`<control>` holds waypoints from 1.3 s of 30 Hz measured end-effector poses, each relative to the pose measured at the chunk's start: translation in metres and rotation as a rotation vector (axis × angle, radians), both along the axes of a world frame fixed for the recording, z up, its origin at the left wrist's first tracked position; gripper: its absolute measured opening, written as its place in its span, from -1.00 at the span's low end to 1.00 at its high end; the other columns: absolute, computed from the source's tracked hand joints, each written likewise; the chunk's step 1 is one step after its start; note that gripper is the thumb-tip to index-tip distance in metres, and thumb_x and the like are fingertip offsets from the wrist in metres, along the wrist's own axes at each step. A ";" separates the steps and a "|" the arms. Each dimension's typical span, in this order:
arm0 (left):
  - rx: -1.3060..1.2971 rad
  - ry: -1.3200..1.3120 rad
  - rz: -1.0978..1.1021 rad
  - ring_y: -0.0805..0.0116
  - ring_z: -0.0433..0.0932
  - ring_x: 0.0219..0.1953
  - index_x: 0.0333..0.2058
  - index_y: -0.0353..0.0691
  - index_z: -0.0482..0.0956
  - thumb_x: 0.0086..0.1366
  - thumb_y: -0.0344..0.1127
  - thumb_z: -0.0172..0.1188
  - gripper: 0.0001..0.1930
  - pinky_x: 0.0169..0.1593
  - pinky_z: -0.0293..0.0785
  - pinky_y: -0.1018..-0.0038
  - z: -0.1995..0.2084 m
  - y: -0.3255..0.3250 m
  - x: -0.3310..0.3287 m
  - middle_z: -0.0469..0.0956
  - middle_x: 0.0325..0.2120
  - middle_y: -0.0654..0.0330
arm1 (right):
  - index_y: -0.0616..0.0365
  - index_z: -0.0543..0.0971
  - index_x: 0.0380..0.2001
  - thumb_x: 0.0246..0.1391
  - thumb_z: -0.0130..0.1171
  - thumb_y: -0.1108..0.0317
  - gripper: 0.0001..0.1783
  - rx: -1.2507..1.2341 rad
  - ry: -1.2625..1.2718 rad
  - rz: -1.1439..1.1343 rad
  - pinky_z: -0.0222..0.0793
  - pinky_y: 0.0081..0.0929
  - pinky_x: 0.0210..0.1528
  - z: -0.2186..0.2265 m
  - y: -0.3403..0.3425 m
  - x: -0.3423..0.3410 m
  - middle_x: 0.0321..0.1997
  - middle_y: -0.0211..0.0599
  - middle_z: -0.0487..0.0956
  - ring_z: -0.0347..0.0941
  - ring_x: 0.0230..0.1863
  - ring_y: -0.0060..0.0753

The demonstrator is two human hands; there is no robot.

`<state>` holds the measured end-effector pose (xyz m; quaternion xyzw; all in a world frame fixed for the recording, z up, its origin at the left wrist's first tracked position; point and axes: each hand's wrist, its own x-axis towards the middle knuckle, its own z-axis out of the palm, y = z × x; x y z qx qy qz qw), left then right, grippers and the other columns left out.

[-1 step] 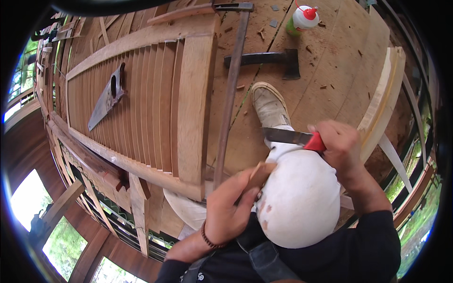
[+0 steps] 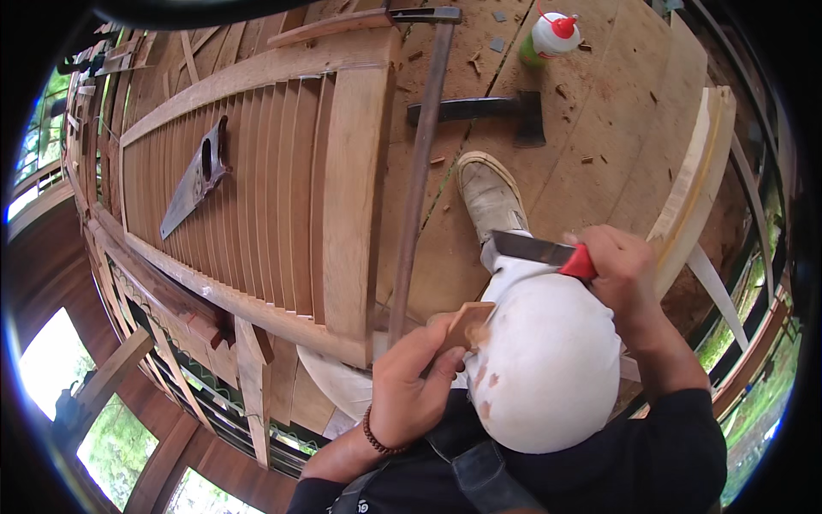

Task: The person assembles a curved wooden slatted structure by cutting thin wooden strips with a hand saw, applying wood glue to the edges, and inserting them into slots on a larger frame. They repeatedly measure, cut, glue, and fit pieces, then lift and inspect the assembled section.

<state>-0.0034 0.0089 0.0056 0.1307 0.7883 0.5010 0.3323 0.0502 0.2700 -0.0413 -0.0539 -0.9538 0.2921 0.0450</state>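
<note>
While a louvred wooden panel (image 2: 351, 197) takes up the left side of the floor (image 2: 582, 197), a handsaw (image 2: 193, 188) lies across its slats, closer to the panel's left end than to its right edge, with the blade tip aimed at the near left corner. A long metal bar (image 2: 419, 171) runs beside the panel's right edge and crosses over the handle of a hatchet (image 2: 531, 120), whose dark head lies on the floor to the right of the bar. Toward the floor's far edge stands a green and white bottle (image 2: 555, 36) with a red cap, wood chips (image 2: 586, 159) scattered nearby, and a pale beam (image 2: 698, 171) slants along the right edge. A bent knee (image 2: 548, 368) in stained white cloth bulges between the two hands, its shoe (image 2: 492, 197) planted just short of the hatchet. The left hand (image 2: 415, 368) comes up from the lower edge, thumb and fingers pinched narrowly on a small wood piece (image 2: 465, 325) at the knee's left side; whether the piece touches the cloth is unclear. Over the knee's far right side, the right hand (image 2: 625, 261) curls its fingers around the red handle of a broad knife (image 2: 531, 248), the blade pointing left, apart from the wood.
</note>
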 end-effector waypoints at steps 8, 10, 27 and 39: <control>0.147 -0.516 0.219 0.55 0.53 -0.22 0.34 -0.39 0.28 0.48 -0.49 0.03 -0.51 -0.12 0.50 0.57 -0.011 -0.001 -0.016 0.59 -0.15 0.20 | 0.10 0.51 -0.50 -0.27 0.36 0.47 -0.78 -0.019 0.055 0.095 0.38 -0.26 -0.45 -0.004 -0.002 -0.019 -0.55 -0.27 0.49 0.50 -0.50 -0.10; 0.206 -0.527 0.237 0.55 0.53 -0.13 0.39 -0.36 0.23 0.50 -0.50 0.01 -0.48 -0.01 0.50 0.55 -0.012 0.006 -0.017 0.57 -0.14 0.21 | 0.08 0.51 -0.50 -0.27 0.33 0.44 -0.80 0.022 0.072 0.172 0.37 -0.28 -0.46 -0.003 0.000 -0.023 -0.55 -0.30 0.48 0.48 -0.52 -0.14; 0.182 -0.480 0.102 0.46 0.50 -0.07 0.38 -0.38 0.23 0.49 -0.53 -0.02 -0.49 0.09 0.43 0.51 -0.005 0.000 -0.009 0.50 0.02 0.13 | 0.13 0.47 -0.59 -0.12 0.40 0.41 -0.76 0.052 0.130 0.127 0.22 -0.27 -0.54 -0.006 -0.001 -0.018 -0.68 -0.29 0.33 0.38 -0.62 -0.16; 0.114 -0.159 -0.044 0.50 0.46 -0.33 0.27 -0.34 0.39 0.46 -0.56 0.01 -0.58 -0.24 0.45 0.56 -0.005 0.007 -0.015 0.44 -0.26 0.20 | 0.11 0.45 -0.60 -0.10 0.38 0.44 -0.75 0.123 0.127 0.242 0.21 -0.25 -0.56 -0.002 0.000 -0.023 -0.67 -0.30 0.33 0.37 -0.63 -0.16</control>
